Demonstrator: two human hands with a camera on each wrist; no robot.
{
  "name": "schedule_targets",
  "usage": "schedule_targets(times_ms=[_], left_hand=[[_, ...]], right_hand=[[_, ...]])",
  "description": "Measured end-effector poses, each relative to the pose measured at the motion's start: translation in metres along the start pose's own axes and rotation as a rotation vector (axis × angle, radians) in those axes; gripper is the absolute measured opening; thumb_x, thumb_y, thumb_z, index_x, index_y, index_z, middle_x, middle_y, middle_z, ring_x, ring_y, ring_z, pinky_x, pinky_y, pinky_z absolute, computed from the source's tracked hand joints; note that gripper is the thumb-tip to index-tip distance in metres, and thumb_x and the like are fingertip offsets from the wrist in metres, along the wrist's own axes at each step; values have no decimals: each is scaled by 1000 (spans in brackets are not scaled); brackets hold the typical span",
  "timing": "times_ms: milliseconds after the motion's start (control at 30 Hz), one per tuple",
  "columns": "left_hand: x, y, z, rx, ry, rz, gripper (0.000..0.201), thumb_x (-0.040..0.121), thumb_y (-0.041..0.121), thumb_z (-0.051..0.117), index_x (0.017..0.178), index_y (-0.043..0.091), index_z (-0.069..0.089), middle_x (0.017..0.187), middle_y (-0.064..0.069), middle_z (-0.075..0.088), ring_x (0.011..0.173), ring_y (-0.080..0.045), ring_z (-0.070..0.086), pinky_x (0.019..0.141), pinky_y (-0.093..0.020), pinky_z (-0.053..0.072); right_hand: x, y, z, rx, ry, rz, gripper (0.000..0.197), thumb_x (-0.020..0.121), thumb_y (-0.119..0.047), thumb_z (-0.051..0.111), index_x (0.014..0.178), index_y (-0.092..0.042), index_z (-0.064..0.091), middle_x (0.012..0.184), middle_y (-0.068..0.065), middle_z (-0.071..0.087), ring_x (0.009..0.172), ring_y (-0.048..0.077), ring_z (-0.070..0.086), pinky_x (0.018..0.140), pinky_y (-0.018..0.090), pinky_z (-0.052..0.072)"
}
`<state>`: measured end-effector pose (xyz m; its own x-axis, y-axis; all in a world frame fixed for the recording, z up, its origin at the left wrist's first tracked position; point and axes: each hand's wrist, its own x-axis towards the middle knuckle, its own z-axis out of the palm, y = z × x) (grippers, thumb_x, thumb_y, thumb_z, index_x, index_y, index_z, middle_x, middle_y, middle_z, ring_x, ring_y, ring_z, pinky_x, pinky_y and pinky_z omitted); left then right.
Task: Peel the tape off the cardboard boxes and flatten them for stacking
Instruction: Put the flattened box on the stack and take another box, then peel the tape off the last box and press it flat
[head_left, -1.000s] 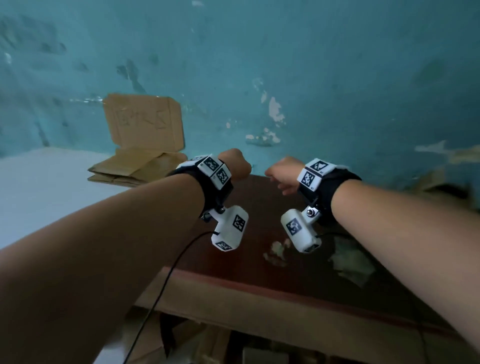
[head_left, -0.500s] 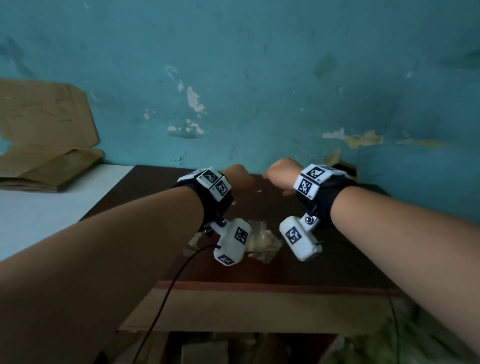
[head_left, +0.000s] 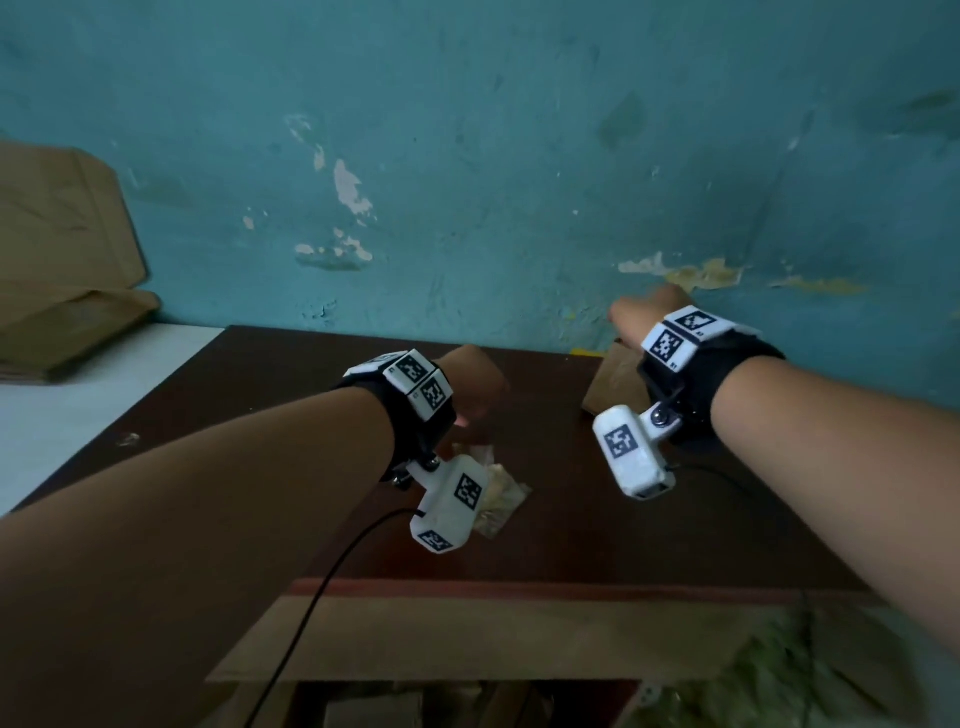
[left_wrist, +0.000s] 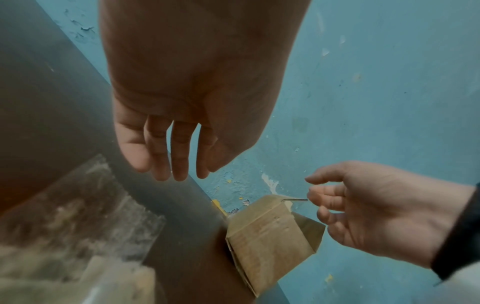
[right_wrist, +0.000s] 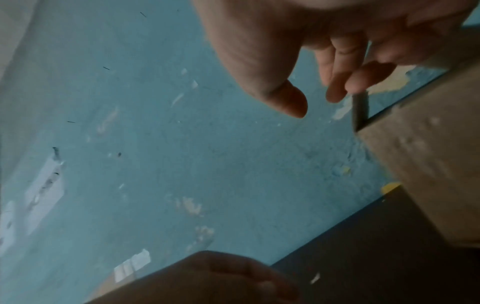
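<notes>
- Head cam: small cardboard box (head_left: 615, 382) sits at the back of the dark brown table (head_left: 571, 519), right up against the teal wall (head_left: 519, 156). The right hand (head_left: 649, 322) is over it, but the wrist hides most of the box, so no read on the fingers here.
- Left wrist cam is way better: the box (left_wrist: 270, 240) is still folded up, and the right hand's (left_wrist: 376, 209) fingers (left_wrist: 324, 193) are loosely curled, tips at a thin strip sticking off the top edge. Can't tell if it's actually pinched.
- Left hand (left_wrist: 182, 92) hangs over the table with straight, relaxed fingers, holding nothing.
- Crumpled clear tape (head_left: 498, 499) lies mid-table under the left wrist.
- Flattened cardboard (head_left: 57, 270) leans on the wall far left, head cam only.
</notes>
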<state>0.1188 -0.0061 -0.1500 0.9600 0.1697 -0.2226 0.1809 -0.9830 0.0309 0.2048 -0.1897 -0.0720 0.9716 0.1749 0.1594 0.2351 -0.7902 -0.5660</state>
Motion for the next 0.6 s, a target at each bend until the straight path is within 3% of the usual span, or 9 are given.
schedule_targets(times_ms=[100,167,267,333,400,467,533,600], left_hand=[[0,-4,-2,-146,60,-8,35,89,3,63,123,3,67,133,-7,66,122,-26,63,92,-31,55],[-7,0,-6,-178,55,-24,34,89,3,63,122,2,69,136,-7,66,126,-26,62,94,-33,55],[-7,3,1,-250,113,-75,29,84,8,65,112,8,72,124,-4,71,115,-28,67,97,-38,54],[1,1,7,-247,132,-67,28,87,11,64,114,8,71,123,-4,71,115,-27,67,97,-39,54],[2,3,12,-310,140,-31,36,94,16,61,129,8,65,136,-3,66,125,-25,62,105,-37,50],[-1,5,16,-367,139,17,43,99,15,58,141,7,56,143,-3,60,131,-24,57,109,-33,45],[4,1,18,-538,117,-36,38,100,14,58,137,4,59,137,-8,64,119,-25,65,94,-32,53],[2,-1,22,-515,121,-79,32,99,18,59,126,3,66,124,-16,71,87,-22,71,69,-27,55]], right_hand=[[-1,10,3,-173,20,22,25,96,-21,53,72,-12,50,108,17,64,103,34,60,88,36,43],[-8,14,6,-299,80,49,25,95,-27,55,76,-13,46,109,20,53,124,37,47,103,43,36],[-6,24,15,-336,165,85,31,93,-36,57,103,-6,58,128,19,56,128,38,41,106,46,36],[0,29,20,-270,189,109,40,90,-42,54,106,-7,64,118,18,64,121,40,48,99,46,39],[8,35,23,-193,191,127,45,91,-47,49,93,-8,69,98,19,70,101,41,60,91,43,44],[4,35,20,-166,149,151,44,94,-41,49,91,-3,71,90,19,68,87,37,64,90,43,51],[7,40,19,-159,128,161,34,97,-29,52,84,-1,67,79,16,62,75,31,60,78,35,50],[4,44,19,-121,124,102,32,94,-32,56,74,-9,64,72,12,62,63,27,56,62,30,45]])
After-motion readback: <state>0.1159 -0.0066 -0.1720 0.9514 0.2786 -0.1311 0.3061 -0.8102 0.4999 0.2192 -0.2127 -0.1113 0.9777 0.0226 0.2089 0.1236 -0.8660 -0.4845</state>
